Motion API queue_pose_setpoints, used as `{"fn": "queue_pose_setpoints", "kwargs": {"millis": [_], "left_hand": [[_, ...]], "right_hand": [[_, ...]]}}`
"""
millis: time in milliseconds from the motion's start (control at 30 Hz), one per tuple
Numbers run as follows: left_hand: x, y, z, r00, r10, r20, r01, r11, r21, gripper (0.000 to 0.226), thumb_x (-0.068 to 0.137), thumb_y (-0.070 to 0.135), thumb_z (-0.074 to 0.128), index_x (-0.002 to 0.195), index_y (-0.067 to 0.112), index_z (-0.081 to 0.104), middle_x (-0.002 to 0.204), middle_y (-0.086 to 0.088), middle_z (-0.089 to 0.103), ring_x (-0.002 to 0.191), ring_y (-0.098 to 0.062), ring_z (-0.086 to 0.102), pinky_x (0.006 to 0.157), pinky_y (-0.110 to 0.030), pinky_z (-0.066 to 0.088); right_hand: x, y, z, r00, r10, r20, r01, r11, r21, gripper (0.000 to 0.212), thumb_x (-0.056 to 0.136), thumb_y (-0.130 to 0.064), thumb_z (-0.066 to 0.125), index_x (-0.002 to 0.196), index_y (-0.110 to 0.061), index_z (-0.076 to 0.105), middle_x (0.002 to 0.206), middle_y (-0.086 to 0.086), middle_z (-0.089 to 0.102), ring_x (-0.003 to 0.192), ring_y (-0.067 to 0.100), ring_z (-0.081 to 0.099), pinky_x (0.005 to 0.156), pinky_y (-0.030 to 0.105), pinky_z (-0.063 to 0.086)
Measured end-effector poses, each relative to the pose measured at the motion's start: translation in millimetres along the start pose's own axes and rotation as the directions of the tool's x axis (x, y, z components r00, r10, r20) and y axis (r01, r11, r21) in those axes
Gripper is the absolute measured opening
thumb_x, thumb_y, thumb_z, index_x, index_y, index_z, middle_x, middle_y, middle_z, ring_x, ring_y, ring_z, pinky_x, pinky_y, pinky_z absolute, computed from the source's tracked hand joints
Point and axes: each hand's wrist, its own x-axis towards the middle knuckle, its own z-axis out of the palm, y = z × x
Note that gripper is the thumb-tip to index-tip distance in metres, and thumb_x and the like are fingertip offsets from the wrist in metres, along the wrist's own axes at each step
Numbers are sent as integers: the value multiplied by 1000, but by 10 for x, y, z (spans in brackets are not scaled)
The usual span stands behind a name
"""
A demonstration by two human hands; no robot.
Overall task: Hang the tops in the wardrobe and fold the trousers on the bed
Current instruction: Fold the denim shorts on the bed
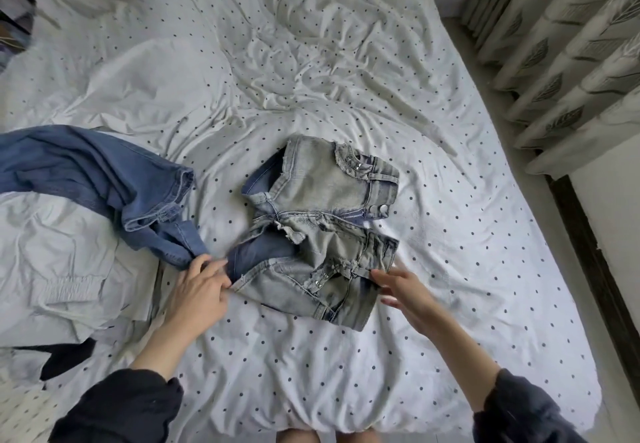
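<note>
Your left hand (199, 292) pinches the near leg hem of the shorts (322, 231), fingers curled on the denim. Your right hand (403, 290) hovers at the waistband, fingers straight and apart. The shorts lie flat mid-bed (346, 78); jeans (104, 179) lie left.

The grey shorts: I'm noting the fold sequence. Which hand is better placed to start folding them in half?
Probably the left hand: it already pinches the near leg hem of the grey shorts. The right hand hovers open beside the waistband.
</note>
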Motion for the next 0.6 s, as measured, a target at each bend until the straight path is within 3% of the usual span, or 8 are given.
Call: {"fn": "queue_pose_setpoints", "kwargs": {"millis": [67, 133, 233, 333, 433, 500, 600], "left_hand": [[15, 52, -8, 996, -66, -58, 65, 998, -12, 29, 83, 9, 55, 105, 21, 69, 134, 7, 53, 130, -19, 32, 101, -37, 28], [90, 196, -138, 964, -146, -224, 115, 982, -148, 25, 83, 7, 57, 101, 16, 71, 115, -1, 66, 117, -26, 45, 92, -41, 32], [326, 452, -342, 902, -173, -395, 58, 957, -284, 16, 87, 11, 58, 99, 8, 69, 102, -13, 68, 101, -33, 55, 83, -43, 39], [666, 717, -526, 889, -238, -392, 34, 887, -461, 24, 93, 27, 54, 107, 9, 61, 109, -14, 61, 101, -33, 54, 84, -42, 43], [1019, 889, -608, 908, -253, -334, 105, 909, -404, 49, 88, 40, 58, 129, 15, 47, 128, -14, 44, 113, -32, 45, 83, -42, 43], [1184, 898, -596, 940, -264, -215, 192, 932, -307, 50, 86, 42, 62, 127, 15, 50, 131, -12, 42, 117, -32, 40, 87, -40, 41], [1278, 777, -565, 937, -279, -209, 210, 930, -301, 13, 90, 23, 59, 101, 17, 64, 121, -9, 53, 112, -30, 43, 84, -37, 41]], "right_hand": [[30, 3, 5, 997, 5, -79, -14, 994, -112, 15, 93, -22, 56, 91, -8, 57, 108, 18, 65, 90, 23, 61, 86, 43, 48], [77, -50, 5, 981, -61, -183, 36, 990, -134, 20, 94, -28, 54, 102, -9, 56, 108, 13, 62, 87, 21, 58, 74, 33, 46], [204, -230, -9, 914, -230, -334, 143, 954, -264, 36, 97, -35, 46, 114, -5, 57, 103, 10, 61, 83, 15, 54, 69, 27, 41], [387, -493, -53, 852, -354, -386, 251, 923, -292, 50, 97, -41, 41, 129, -4, 52, 126, 11, 58, 100, 12, 49, 85, 25, 36], [611, -744, -119, 874, -335, -352, 245, 929, -277, 59, 96, -44, 44, 138, -3, 42, 133, 11, 53, 106, 15, 50, 89, 29, 38], [746, -847, -152, 914, -267, -306, 187, 945, -267, 56, 95, -41, 48, 133, 0, 45, 115, 9, 60, 98, 19, 56, 85, 30, 44], [802, -968, -170, 915, -258, -309, 191, 954, -230, 28, 93, -27, 57, 100, -1, 60, 82, 4, 62, 72, 16, 56, 64, 20, 42]]}}
